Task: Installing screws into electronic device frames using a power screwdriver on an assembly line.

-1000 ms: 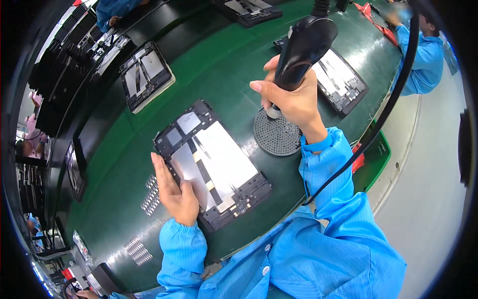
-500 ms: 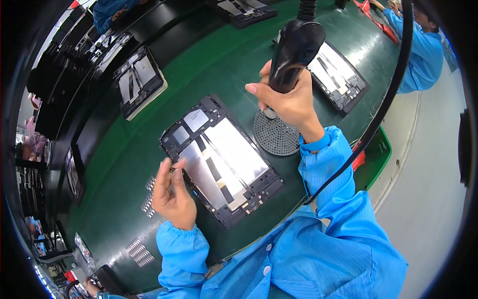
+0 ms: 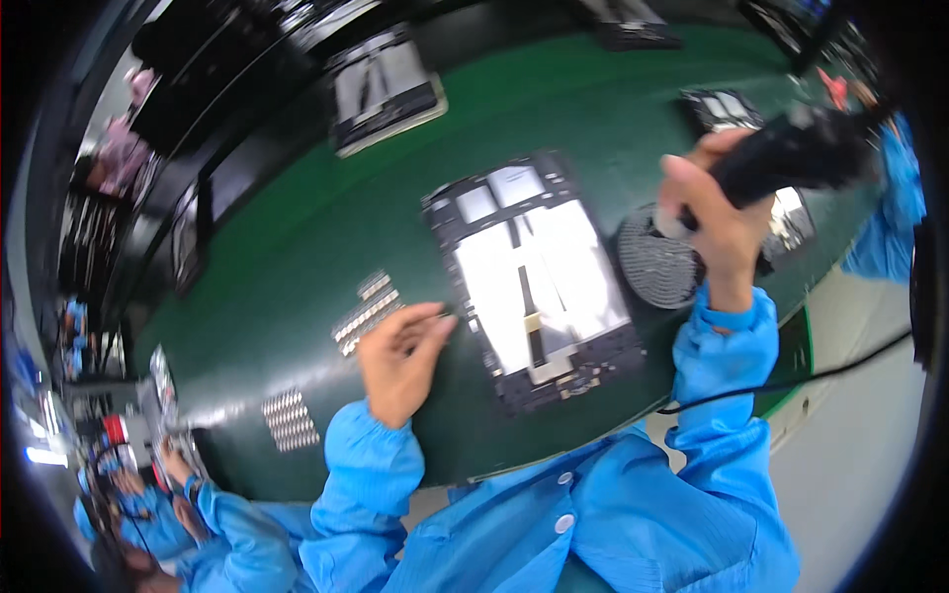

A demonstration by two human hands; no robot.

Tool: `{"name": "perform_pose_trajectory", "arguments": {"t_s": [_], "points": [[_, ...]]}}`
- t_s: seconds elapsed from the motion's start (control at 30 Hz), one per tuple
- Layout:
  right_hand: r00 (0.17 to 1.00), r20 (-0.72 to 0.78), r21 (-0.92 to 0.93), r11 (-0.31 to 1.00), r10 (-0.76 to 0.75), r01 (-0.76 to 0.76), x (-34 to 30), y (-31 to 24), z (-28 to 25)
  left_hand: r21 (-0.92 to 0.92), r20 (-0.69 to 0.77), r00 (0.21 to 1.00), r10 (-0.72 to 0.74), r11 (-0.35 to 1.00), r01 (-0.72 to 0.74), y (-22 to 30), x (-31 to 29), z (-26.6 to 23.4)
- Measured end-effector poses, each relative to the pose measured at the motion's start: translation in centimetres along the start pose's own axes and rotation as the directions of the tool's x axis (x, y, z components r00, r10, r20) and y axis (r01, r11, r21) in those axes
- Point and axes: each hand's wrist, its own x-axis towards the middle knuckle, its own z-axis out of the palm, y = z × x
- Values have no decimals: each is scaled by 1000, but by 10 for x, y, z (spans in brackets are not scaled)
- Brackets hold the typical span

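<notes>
My right hand (image 3: 722,217) is wrapped round a black electric screwdriver (image 3: 791,158), blurred by motion, its body tilted away to the right. Beneath its lower end lies a round grey dish with many small holes (image 3: 657,259); whether the tip touches it I cannot tell. In front of me an opened tablet (image 3: 539,282) lies flat, with silvery inner plates, a dark ribbon cable and a black frame. Just off its left edge hovers my left hand (image 3: 400,361), thumb and forefinger pinched together; anything between them is too small to make out.
Small metal parts in rows (image 3: 366,311) lie left of the tablet, with another group (image 3: 290,420) nearer me. Another opened tablet (image 3: 388,89) sits at the far left. A black cable (image 3: 791,387) crosses by my right sleeve. Co-workers in blue (image 3: 237,539) are at both sides.
The view has turned, shifting the table's contents. The screwdriver has tipped over to the right in my right hand. My left hand has come away slightly from the tablet's edge.
</notes>
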Motion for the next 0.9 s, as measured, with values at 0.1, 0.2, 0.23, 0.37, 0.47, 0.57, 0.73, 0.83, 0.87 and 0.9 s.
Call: {"name": "perform_pose_trajectory", "arguments": {"t_s": [0.1, 0.2, 0.23, 0.37, 0.47, 0.57, 0.73, 0.83, 0.87, 0.9], "points": [[992, 108, 172, 984, -60, 41, -11, -13, 36, -114, 42, 989, -144, 982, 148, 11, -1, 1], [959, 278, 279, 952, 44, -125, -28, -24, 80, -125, 52, 985, -164, 978, 170, 15, 11, 2], [942, 333, 257, 958, 37, -128, -31, -23, 93, -153, 59, 989, -139, 977, 147, 15, 15, 2], [896, 444, 140, 987, 11, -82, -34, -10, 129, -48, 65, 996, -63, 997, 66, 4, 34, -2], [894, 447, 133, 987, 22, -91, -36, 1, 135, -16, 94, 993, -73, 997, 75, 4, 43, -2], [905, 418, 114, 984, 78, -138, -39, 4, 136, 9, 127, 991, -31, 1000, 30, 1, 48, -3], [894, 447, 75, 994, 36, -78, -37, 4, 139, 2, 142, 989, -33, 999, 33, 3, 50, -7], [883, 469, 49, 997, 37, -68, -32, 1, 140, -26, 149, 988, -48, 998, 52, 1, 51, -4], [883, 469, 109, 991, 18, -78, -29, -1, 143, -44, 124, 992, -10, 999, 15, -2, 52, -3], [884, 467, 168, 982, -1, -88, -28, -1, 145, -60, 99, 995, 28, 998, -22, -4, 53, -1]]}}
